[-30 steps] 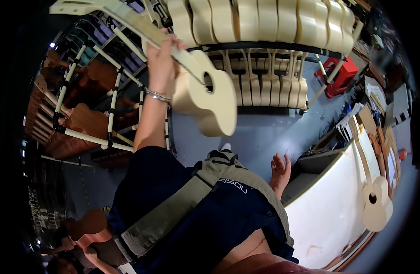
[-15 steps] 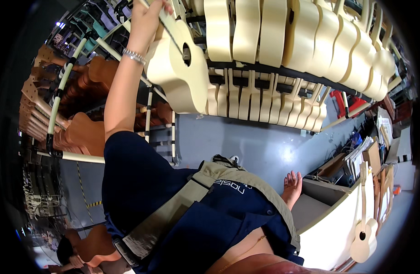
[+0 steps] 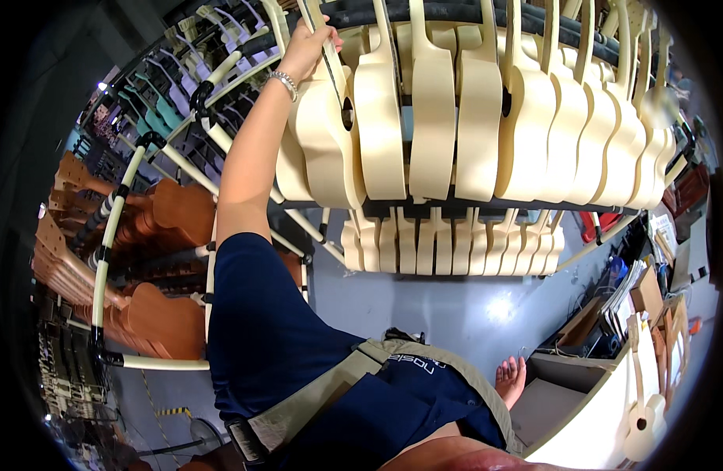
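Observation:
My left hand (image 3: 312,49), with a bracelet at the wrist, is closed around the neck of an unfinished cream ukulele (image 3: 323,153). That ukulele hangs upright at the left end of the rack's upper row, its sound hole partly showing. Beside it are several more cream ukuleles (image 3: 432,125), neck up against a black padded bar (image 3: 377,14). My right hand (image 3: 510,381) is low by my side, fingers apart and holding nothing, near an open-topped cabinet (image 3: 561,363).
A lower row of cream ukuleles (image 3: 448,245) hangs beneath the upper one. At left, a pale tube rack (image 3: 102,290) holds brown instrument bodies (image 3: 161,314). Papers and cardboard (image 3: 624,286) crowd the right side, beside another pale ukulele (image 3: 642,424).
The ukulele in my left hand has gone from a tilted position in front of the rack to upright at the row's left end. My view has shifted, showing more of the upper row.

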`<state>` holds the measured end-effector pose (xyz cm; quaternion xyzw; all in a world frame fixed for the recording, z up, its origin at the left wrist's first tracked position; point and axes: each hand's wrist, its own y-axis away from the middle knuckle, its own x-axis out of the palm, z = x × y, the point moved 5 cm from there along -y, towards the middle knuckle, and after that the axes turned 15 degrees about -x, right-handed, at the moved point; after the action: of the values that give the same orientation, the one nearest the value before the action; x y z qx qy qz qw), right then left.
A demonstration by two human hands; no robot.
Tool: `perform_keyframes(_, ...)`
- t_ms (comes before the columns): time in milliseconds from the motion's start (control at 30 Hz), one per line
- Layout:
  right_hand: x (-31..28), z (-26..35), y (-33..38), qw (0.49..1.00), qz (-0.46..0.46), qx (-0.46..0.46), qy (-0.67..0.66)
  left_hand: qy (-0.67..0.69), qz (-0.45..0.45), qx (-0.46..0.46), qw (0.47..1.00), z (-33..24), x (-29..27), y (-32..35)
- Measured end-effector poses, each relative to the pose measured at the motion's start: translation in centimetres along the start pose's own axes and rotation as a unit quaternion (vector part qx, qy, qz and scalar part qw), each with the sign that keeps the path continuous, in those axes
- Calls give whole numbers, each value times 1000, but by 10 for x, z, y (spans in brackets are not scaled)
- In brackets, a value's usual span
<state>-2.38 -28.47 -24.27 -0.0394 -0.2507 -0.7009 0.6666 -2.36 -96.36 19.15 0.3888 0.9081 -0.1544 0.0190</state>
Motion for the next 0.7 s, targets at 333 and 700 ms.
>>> perform_keyframes(333,6,3,1,998,-49,-4,29,-293,-147,-49,943,18,-3,-49)
perform_keyframes(700,102,96,-43,967,115,-149,172,-426,-191,56,882,7,-39,-77)
